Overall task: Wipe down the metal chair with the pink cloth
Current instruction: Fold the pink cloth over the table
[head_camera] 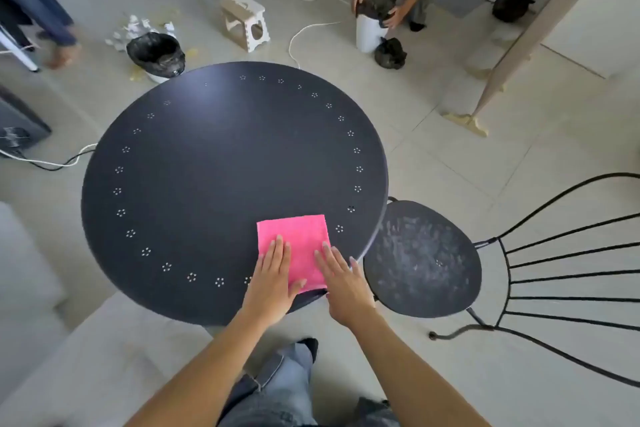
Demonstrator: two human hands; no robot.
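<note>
Left hand (pixel 273 274) and right hand (pixel 341 279) lie flat, fingers straight, on the cloth (pixel 294 250) at the bench's (pixel 207 166) near-right edge, gripping nothing. Unpinched, it may slide off before reaching the dusty chair (pixel 422 260).

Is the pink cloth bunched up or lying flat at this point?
Flat. The pink cloth lies as a neat square on the round table, with the left hand and right hand pressing on it.
</note>
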